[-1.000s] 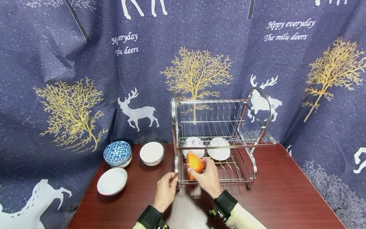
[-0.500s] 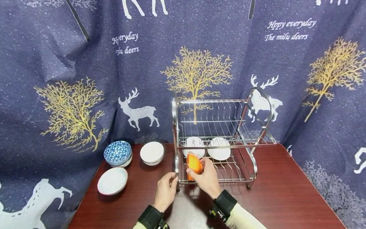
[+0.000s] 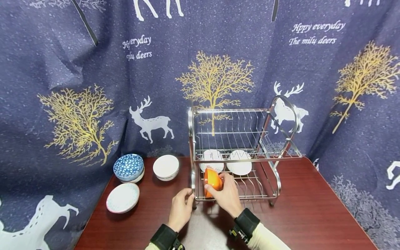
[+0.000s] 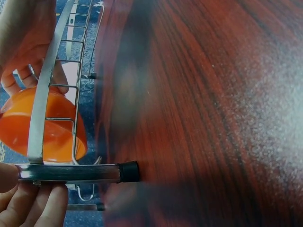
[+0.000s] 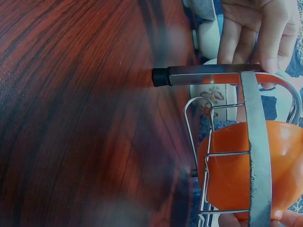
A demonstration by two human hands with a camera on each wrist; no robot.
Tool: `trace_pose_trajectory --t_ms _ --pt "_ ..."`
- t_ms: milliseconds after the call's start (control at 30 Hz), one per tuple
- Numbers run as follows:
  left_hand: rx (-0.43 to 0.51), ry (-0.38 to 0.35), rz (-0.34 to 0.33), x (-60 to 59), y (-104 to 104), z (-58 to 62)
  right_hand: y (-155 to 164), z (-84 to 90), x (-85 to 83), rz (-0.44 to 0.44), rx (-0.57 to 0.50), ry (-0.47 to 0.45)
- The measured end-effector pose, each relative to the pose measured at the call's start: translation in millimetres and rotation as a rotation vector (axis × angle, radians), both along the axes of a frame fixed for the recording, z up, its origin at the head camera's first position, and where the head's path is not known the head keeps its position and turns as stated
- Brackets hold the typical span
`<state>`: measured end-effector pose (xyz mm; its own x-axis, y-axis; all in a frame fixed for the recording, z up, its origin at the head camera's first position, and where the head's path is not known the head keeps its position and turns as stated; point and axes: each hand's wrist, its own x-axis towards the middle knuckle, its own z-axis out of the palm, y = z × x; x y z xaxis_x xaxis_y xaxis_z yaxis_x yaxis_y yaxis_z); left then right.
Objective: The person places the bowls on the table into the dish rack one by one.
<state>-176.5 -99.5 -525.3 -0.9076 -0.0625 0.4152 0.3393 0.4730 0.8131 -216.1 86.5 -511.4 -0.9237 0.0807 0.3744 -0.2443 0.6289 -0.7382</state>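
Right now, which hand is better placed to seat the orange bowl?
Probably the right hand: it grips the orange bowl, while the left hand holds the rack by its front post.

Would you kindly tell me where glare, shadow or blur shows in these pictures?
Head view: pale glare on the table below the rack, soft shadow beside it; left wrist: whitish glare toward the right edge; right wrist: pale sheen on the orange bowl, blurry dark bands across the table.

Tabletop (image 3: pixel 312 208), back left corner: bowl stack (image 3: pixel 128 167), dish (image 3: pixel 123 198) before it. Near back edge: rack (image 3: pixel 231 161); single bowl (image 3: pixel 213 180) at lower tier's front left.
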Motion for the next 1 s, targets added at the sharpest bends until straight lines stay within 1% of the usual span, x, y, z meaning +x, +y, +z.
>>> trace_pose_trajectory --t_ms 333,667,800,1000 --pt "-0.005 0.011 -0.001 -1.0 -0.3 -1.3 0.4 1.9 1.1 -0.002 -0.002 -0.023" --pt "0.009 0.013 -0.007 -1.1 -0.7 -1.8 -1.0 2.2 0.6 -0.004 -0.020 -0.025" --pt "0.004 0.020 -0.005 -1.1 -0.9 -2.1 -1.1 3.2 0.9 0.027 -0.042 0.020" --pt "0.014 0.031 -0.014 -1.0 -0.7 -3.5 -3.0 5.7 0.5 0.121 -0.072 0.172"
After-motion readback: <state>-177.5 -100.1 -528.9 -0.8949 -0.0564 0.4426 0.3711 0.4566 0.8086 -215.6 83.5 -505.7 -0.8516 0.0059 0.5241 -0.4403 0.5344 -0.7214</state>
